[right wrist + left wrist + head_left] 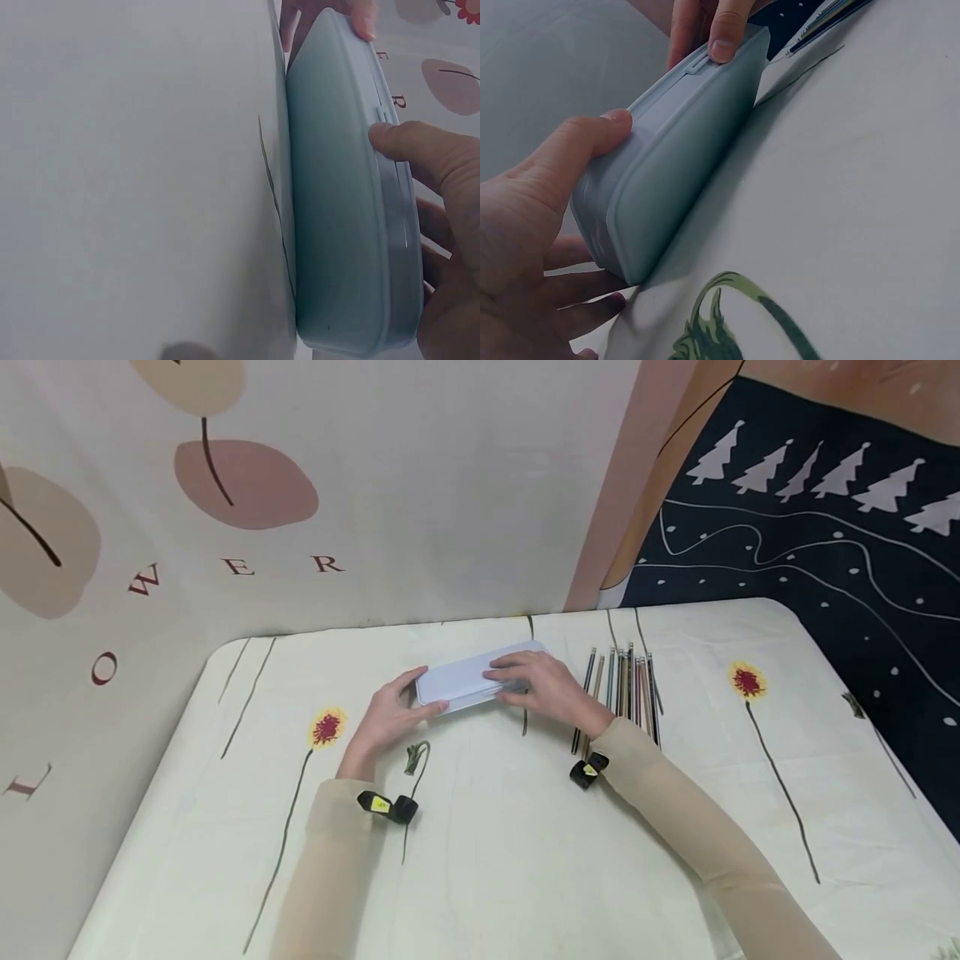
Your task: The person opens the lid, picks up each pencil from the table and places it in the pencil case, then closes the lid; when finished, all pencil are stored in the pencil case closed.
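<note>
A pale blue pencil case [459,680] with rounded corners lies between the two hands, its lid closed or nearly so. Around its left end my left hand [386,714] grips, thumb along the front side and fingers at the end and beneath. My right hand [553,687] holds the right part, with fingers over the lid and the thumb at the front. In the right wrist view that thumb presses beside a small latch [381,114] on the case's side. The case is tilted in both wrist views; its inside is hidden.
Several pencils [621,681] lie side by side just right of the case, partly behind the right wrist. A white cloth with printed flowers [747,682] covers the table [487,860]. A printed curtain [450,493] hangs behind the far edge.
</note>
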A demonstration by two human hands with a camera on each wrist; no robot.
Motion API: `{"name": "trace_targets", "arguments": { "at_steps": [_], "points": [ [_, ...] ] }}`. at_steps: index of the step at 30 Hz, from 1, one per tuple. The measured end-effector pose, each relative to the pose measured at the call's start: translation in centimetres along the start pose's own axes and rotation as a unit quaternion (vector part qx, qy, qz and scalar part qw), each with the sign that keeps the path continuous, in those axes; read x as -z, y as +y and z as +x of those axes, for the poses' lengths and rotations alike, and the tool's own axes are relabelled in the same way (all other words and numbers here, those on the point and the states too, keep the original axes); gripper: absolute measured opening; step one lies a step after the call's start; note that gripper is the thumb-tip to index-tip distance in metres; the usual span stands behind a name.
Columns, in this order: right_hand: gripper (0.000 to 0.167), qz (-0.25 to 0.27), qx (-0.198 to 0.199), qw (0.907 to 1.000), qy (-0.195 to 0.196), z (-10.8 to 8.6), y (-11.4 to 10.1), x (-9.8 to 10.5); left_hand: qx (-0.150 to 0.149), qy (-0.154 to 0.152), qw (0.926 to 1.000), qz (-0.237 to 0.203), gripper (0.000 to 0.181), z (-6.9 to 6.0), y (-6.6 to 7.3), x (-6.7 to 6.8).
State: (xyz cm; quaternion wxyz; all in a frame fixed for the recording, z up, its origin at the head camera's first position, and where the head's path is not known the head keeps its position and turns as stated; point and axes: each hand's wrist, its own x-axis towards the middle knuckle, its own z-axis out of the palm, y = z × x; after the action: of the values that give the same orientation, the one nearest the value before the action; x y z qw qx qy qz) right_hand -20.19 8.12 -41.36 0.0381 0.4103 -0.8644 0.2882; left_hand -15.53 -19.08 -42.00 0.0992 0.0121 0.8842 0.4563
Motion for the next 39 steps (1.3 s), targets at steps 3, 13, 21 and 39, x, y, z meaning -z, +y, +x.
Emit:
{"name": "trace_targets", "arguments": {
  "at_steps": [3,13,21,39],
  "points": [
    [0.037,0.003,0.000,1.0000,0.007,0.2,0.0,0.1,0.000,-0.001,1.0000,0.004,0.081,0.0,0.1,0.1],
    [0.031,0.020,0.002,0.9991,0.037,0.7,0.3,0.0,0.006,-0.003,0.9999,0.010,0.081,0.2,0.3,0.4],
    [0.027,0.012,0.025,0.9944,0.102,1.0,0.4,-0.5,0.014,0.012,0.9996,0.024,0.082,0.4,0.5,-0.4],
    [0.021,-0.010,0.115,0.9770,0.179,1.7,1.1,-1.1,0.033,0.079,0.9963,0.007,0.072,0.5,1.4,-1.8]
  ]
}}
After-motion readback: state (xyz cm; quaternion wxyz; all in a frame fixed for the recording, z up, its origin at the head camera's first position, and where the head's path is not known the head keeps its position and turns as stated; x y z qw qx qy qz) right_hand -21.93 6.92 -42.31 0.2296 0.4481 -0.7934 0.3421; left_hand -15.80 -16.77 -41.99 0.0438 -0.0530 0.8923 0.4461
